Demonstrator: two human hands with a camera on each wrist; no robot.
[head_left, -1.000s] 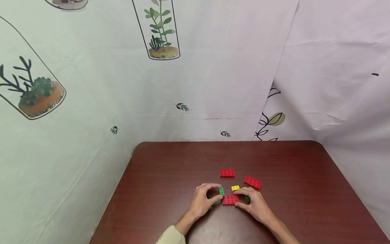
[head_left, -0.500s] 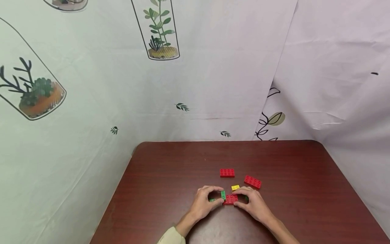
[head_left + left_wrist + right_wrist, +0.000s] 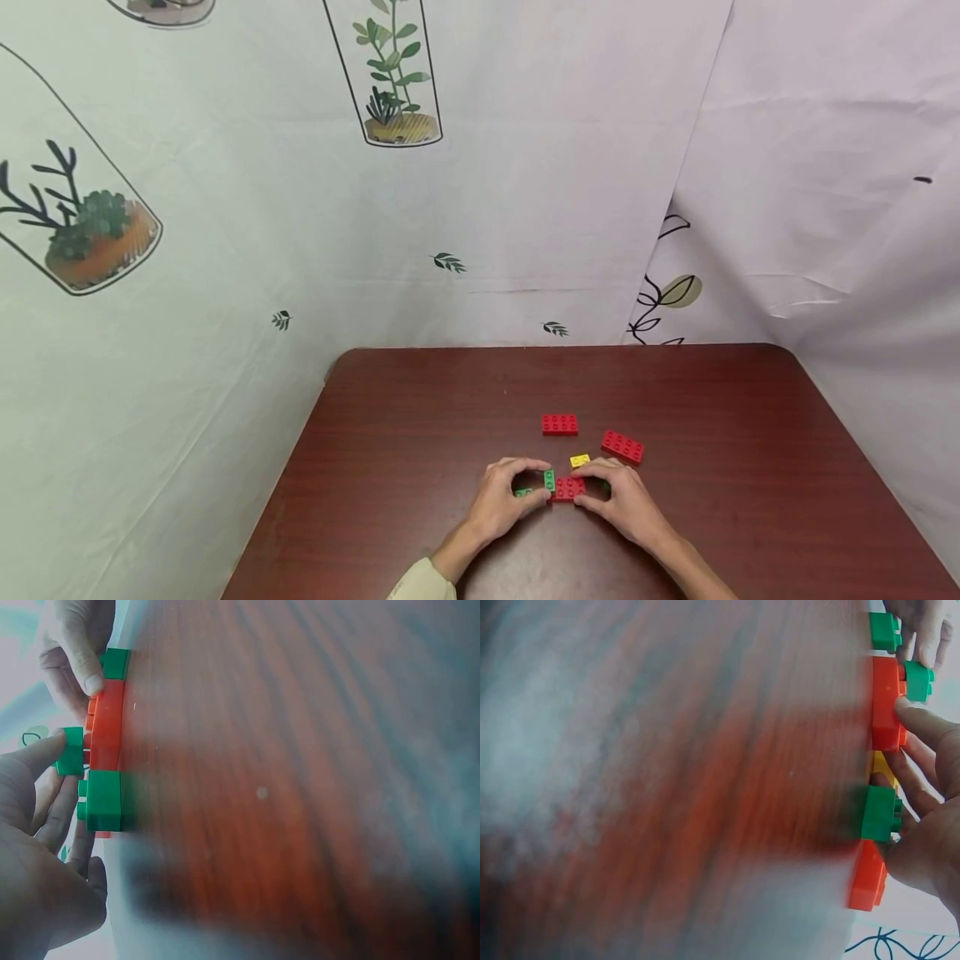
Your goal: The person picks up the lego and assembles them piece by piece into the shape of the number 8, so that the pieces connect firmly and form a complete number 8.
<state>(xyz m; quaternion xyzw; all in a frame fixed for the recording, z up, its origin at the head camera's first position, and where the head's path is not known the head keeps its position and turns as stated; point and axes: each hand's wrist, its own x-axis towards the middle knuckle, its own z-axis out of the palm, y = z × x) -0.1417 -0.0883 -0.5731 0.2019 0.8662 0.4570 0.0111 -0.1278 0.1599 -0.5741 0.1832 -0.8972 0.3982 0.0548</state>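
Between thumb and fingertips my left hand [image 3: 497, 496] pinches a small green building brick [image 3: 550, 481]. It sits over the left end of a red eight-stud brick [image 3: 570, 489], right at the studs in the left wrist view. My right hand [image 3: 628, 502] grips the red brick's right end, thumb on the near side; the red brick lies flat on the table. Another green brick [image 3: 103, 800] lies under my left palm, just left of the red one. A third green brick [image 3: 881, 813] lies beneath my right palm, mostly hidden in the head view.
Just behind the red brick is a yellow brick [image 3: 579, 460], partly covered by right fingers. Two more red bricks lie farther back, one red brick [image 3: 560, 425] straight and one red brick [image 3: 622, 447] angled. The dark brown table [image 3: 420, 400] meets a patterned cloth [image 3: 510, 208] behind.
My left hand has moved slightly right and toward me, carrying the green brick from beside the red brick to over its left end. The right hand stays at the red brick's right end.
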